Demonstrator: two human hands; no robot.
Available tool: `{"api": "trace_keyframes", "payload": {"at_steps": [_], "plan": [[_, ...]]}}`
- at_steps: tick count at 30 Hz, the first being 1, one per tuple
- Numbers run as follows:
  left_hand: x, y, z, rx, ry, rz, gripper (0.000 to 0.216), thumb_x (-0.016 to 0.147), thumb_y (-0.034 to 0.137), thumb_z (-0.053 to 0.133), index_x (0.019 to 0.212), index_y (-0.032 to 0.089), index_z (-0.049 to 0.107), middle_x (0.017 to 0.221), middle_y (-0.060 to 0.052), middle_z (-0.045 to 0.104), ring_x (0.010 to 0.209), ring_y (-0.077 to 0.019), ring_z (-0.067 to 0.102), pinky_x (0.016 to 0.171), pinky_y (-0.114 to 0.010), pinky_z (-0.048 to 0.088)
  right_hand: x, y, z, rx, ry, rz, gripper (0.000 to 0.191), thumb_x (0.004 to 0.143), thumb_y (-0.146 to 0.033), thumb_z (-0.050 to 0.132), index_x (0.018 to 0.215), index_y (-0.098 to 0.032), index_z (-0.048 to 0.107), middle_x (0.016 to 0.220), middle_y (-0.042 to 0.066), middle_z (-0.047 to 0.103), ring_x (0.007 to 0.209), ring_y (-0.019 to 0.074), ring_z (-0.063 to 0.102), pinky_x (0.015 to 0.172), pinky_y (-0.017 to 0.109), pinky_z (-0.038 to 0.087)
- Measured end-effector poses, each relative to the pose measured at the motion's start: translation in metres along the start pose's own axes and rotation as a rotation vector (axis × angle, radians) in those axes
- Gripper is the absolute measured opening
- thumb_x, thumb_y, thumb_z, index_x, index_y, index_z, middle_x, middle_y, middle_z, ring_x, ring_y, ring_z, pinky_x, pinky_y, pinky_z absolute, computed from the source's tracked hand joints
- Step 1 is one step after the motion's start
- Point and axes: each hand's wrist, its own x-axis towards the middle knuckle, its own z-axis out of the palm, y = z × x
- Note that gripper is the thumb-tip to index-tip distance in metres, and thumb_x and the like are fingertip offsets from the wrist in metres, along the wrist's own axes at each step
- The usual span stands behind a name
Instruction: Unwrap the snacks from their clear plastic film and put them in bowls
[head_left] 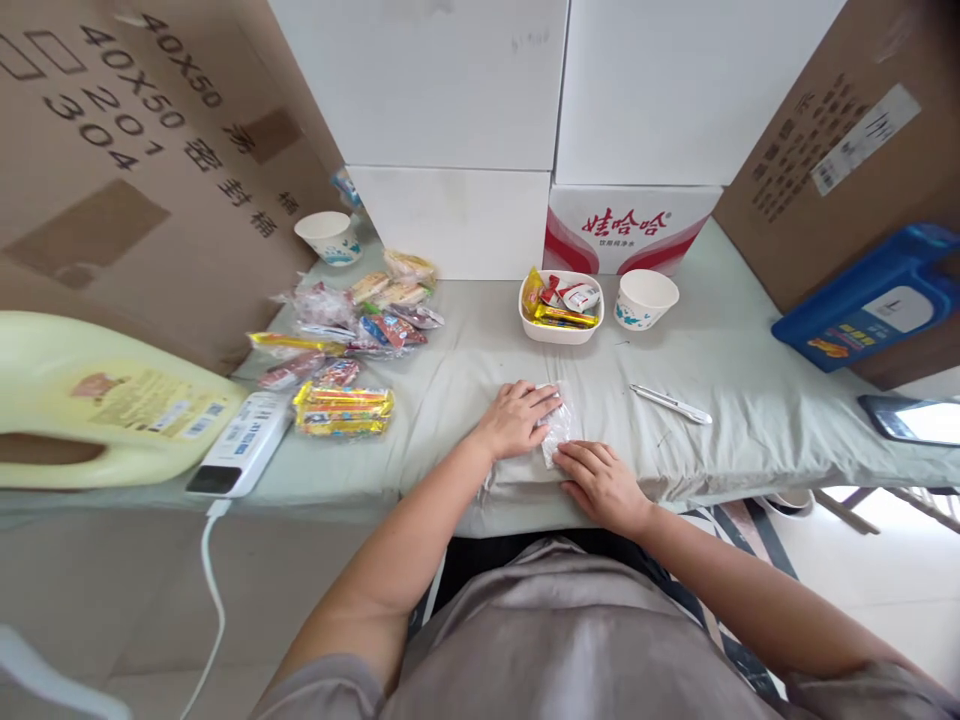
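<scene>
A small, crinkled clear plastic wrapper lies on the cloth-covered surface in front of me. My left hand rests on its upper left part, fingers stretched out and lying flat across it. At the wrapper's lower right edge, the fingertips of my right hand touch down, with the thumb apart from the fingers. Beyond the hands stands a white bowl holding several wrapped snacks. Beside it is a white paper cup. To the right of the hands lies a white pen.
Wrapped snacks pile up at left, near a yellow snack bundle, a white power strip and a yellow jug. Another paper cup stands behind. White boxes back the surface. A blue bottle and phone are right.
</scene>
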Motion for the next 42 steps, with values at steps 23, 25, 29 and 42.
{"api": "trace_keyframes", "payload": {"at_steps": [23,25,29,42], "plan": [[-0.004,-0.009,0.003,-0.217,0.026,0.046,0.075,0.086,0.031,0.054,0.152,0.024,0.02,0.151,-0.011,0.039,0.131,-0.0298,0.042,0.104,-0.048,0.035,0.061,0.032,-0.022,-0.015,-0.111,0.066,0.026,0.099,-0.023,0.038,0.106,-0.018,0.063,0.09,0.005,0.069,0.074,0.0141,0.064,0.063,0.025,0.042],[-0.005,-0.013,0.009,-0.277,0.093,0.031,0.081,0.084,0.023,0.052,0.153,0.022,0.01,0.154,-0.014,0.033,0.136,-0.0291,0.04,0.105,-0.047,0.037,0.077,0.04,-0.022,-0.052,-0.167,0.164,0.027,0.1,-0.026,0.037,0.11,-0.02,0.062,0.094,0.006,0.069,0.077,0.0144,0.064,0.064,0.024,0.041],[-0.007,-0.017,0.015,-0.325,0.183,0.033,0.083,0.081,0.009,0.045,0.153,0.022,0.005,0.152,-0.016,0.035,0.138,-0.028,0.039,0.105,-0.047,0.039,0.102,0.052,-0.016,-0.114,-0.27,0.316,0.029,0.101,-0.029,0.036,0.113,-0.021,0.061,0.101,0.006,0.069,0.081,0.0157,0.065,0.063,0.025,0.038],[0.001,-0.008,0.004,-0.213,0.157,-0.161,0.011,0.087,0.022,0.058,0.096,0.02,0.065,0.125,-0.009,0.057,0.112,-0.0262,0.053,0.097,-0.046,0.047,0.101,0.061,0.003,-0.165,-0.149,0.452,0.027,0.099,-0.032,0.041,0.098,-0.018,0.064,0.089,0.007,0.065,0.077,0.0184,0.059,0.067,0.029,0.036]]}}
